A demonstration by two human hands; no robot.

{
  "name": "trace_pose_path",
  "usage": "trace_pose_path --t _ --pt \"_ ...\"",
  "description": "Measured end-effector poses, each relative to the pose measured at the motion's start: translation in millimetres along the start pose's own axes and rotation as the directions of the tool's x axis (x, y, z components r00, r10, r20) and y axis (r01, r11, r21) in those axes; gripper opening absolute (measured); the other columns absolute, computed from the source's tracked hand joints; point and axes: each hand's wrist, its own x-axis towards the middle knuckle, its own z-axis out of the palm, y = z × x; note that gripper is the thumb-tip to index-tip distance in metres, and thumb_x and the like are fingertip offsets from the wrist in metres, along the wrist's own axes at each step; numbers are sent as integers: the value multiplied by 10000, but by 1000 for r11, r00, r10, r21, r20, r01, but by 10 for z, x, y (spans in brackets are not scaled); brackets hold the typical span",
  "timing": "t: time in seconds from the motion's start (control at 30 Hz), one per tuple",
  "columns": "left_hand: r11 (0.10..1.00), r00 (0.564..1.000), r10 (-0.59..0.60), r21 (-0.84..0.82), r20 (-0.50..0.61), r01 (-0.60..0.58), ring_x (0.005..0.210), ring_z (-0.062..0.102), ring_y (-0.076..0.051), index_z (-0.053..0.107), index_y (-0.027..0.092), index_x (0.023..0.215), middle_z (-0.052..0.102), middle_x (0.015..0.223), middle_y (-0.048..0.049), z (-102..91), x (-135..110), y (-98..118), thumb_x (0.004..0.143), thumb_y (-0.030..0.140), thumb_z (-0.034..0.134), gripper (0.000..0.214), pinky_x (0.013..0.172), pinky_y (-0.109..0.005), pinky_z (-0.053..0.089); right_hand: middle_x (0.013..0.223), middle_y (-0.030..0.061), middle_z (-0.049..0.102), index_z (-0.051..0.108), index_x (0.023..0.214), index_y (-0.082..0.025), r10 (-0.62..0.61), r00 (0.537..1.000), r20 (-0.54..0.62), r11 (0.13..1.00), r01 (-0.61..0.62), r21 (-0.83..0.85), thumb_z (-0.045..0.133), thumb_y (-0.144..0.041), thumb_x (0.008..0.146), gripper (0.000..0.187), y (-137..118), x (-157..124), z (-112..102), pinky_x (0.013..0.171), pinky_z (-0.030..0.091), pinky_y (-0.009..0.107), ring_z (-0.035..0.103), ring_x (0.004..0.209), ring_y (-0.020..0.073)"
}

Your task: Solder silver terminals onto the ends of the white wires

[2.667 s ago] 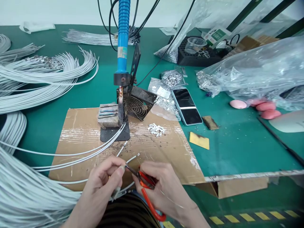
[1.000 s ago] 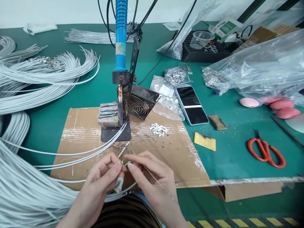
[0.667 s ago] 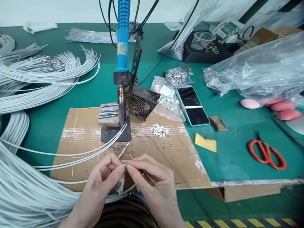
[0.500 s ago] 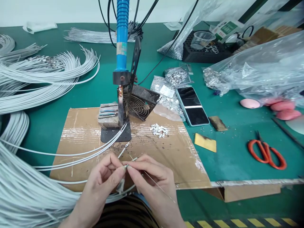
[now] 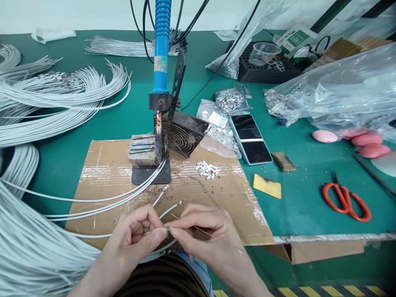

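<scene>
My left hand [image 5: 137, 237] is closed in a pinch, thumb against forefinger, on what appears to be a white cable's end. A tiny metal piece [image 5: 168, 229] shows between the fingertips of both hands, mostly covered. My right hand [image 5: 210, 235] pinches at that same spot. A thin solder wire [image 5: 204, 232] runs through its fingers, one tip sticking out above the forefinger. Just beyond lie loose white cables [image 5: 171, 209] with small metal ends. Farther back stands a soldering iron [image 5: 161, 74] with a blue handle, held pointing down in a stand.
A cardboard sheet [image 5: 102, 173] carries a pile of small metal connectors [image 5: 206, 170] and a small fan [image 5: 182, 138]. Bundled white cables [image 5: 40, 247] spread along the left. To the right are a phone [image 5: 250, 138], a yellow sponge [image 5: 267, 186], red-handled scissors [image 5: 345, 200] and plastic bags [image 5: 340, 88].
Both hands have come slightly nearer to me, still pinched together. The right hand has shifted right and the solder wire with it. A cable end beyond them shows more fully now.
</scene>
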Motion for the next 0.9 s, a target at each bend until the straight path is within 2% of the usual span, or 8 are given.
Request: trace_pose_path --t 0.17,0.27,0.4,0.47,0.67,0.8,0.87,0.9 --pt "999 998 -35 29 61 33 591 259 -108 646 184 716 428 609 72 -59 18 68 826 601 810 462 556 -234 231 641 -2 647 898 839 -289 -42 995 94 998 47 -47 803 -163 843 158 -86 27 -76 457 385 187 536 525 87" --pt "998 998 -30 63 64 26 577 227 -105 644 185 724 392 603 85 -80 19 62 850 586 790 446 545 -231 229 627 -8 645 889 813 -255 -87 992 92 988 98 -120 800 -138 836 149 -95 36 -67 485 426 182 553 541 92" --pt "986 999 22 168 -27 -17 588 262 -111 628 188 755 420 627 75 -46 5 -16 944 517 699 386 531 -221 236 596 -2 648 840 727 -176 -227 973 27 916 223 -335 757 -85 821 156 -105 34 5 502 462 170 566 526 91" --pt "980 995 56 195 -84 -39 595 300 -112 614 187 751 447 634 66 -9 -1 -61 955 501 677 379 527 -212 248 598 -2 644 817 707 -175 -253 967 -16 901 229 -368 734 -95 837 174 -104 26 37 491 453 170 557 519 91" --pt "981 982 114 176 -150 -87 568 332 -98 629 180 726 467 612 60 59 10 -101 930 434 700 334 507 -180 265 588 -16 594 797 666 -202 -154 986 -67 962 134 -237 754 -165 839 182 -89 -10 58 471 386 177 519 528 92" --pt "978 969 152 171 -194 -119 542 319 -83 630 172 708 446 583 67 147 23 -81 921 449 732 363 492 -174 235 595 -37 571 793 662 -216 -98 969 -225 993 79 -92 767 -165 819 167 74 -44 172 443 346 169 477 504 71" --pt "987 958 153 92 -244 -135 526 308 -73 615 173 714 439 565 74 206 22 -74 914 516 739 417 488 -169 224 615 -46 568 802 702 -224 -85 947 -310 996 89 -1 765 -198 849 153 212 -61 278 393 312 169 435 449 53" --pt "990 955 138 22 -261 -138 518 297 -67 609 175 732 443 560 79 226 20 -70 904 545 747 431 485 -164 221 618 -51 568 806 723 -231 -117 927 -356 991 131 15 758 -205 863 151 277 -68 334 372 301 168 415 423 46"
